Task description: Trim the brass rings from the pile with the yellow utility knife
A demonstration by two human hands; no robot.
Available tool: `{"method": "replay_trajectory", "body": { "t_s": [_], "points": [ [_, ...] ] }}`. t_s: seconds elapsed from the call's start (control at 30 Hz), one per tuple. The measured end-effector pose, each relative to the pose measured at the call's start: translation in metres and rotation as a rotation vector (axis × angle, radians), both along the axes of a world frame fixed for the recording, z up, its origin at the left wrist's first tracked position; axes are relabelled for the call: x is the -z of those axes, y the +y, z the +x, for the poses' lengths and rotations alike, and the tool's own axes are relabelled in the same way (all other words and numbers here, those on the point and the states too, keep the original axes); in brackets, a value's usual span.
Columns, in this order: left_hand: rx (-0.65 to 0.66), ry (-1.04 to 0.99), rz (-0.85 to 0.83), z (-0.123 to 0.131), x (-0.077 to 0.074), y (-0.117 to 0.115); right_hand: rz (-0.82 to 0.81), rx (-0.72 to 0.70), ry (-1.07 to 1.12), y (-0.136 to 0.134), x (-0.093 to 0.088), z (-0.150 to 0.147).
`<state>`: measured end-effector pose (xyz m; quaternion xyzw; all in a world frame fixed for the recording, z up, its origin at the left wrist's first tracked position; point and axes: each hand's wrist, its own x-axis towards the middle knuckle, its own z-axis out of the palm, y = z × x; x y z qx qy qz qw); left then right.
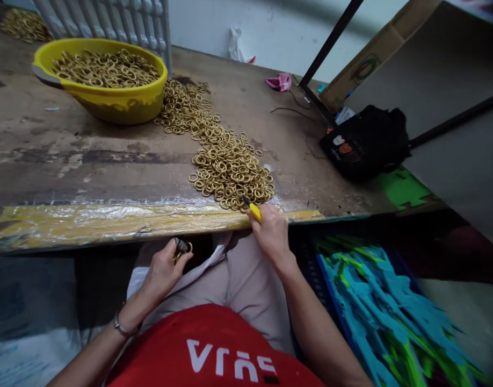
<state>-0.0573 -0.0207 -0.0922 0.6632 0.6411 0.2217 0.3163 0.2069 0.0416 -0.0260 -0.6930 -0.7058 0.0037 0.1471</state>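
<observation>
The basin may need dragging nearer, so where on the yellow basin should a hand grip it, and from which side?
Take the grey handle on the yellow basin's left rim, coming from the left. It juts out as a lip; a white grille blocks the back and loose rings crowd the right side. Heaped full, it looks heavy, so probably slide it.

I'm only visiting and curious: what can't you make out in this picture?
- Head view: dark object in left hand, mostly covered by its fingers.
- Head view: yellow tool in right hand, handle hidden by the palm, tip lost among rings.
- Head view: bag print, too small.
</observation>
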Motion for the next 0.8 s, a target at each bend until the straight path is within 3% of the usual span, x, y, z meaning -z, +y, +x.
{"method": "replay_trajectory", "body": {
  "t_s": [0.1,0.2,0.33,0.47,0.57,0.67,0.8],
  "points": [
    [0.121,0.283,-0.055,-0.001,0.023,-0.004,-0.013,0.048,-0.016,0.012,0.008,-0.004],
    [0.210,0.347,-0.006,0.001,0.019,-0.007,-0.017,0.046,0.081,0.021,0.010,-0.002],
    [0.181,0.072,0.047,0.009,-0.008,-0.003,-0.034,0.071,0.400,0.025,-0.002,0.001],
    [0.071,-0.440,-0.094,0.033,-0.042,0.011,-0.094,0.064,0.766,0.022,-0.022,-0.010],
    [-0.023,-0.721,-0.104,0.053,-0.062,0.024,-0.227,0.033,1.033,0.012,-0.034,-0.026],
    [-0.055,-0.811,-0.052,0.066,-0.071,0.032,-0.331,-0.015,1.193,-0.001,-0.040,-0.042],
    [-0.121,-0.784,0.006,0.069,-0.073,0.030,-0.391,-0.052,1.257,-0.016,-0.045,-0.056]
  ]
}}
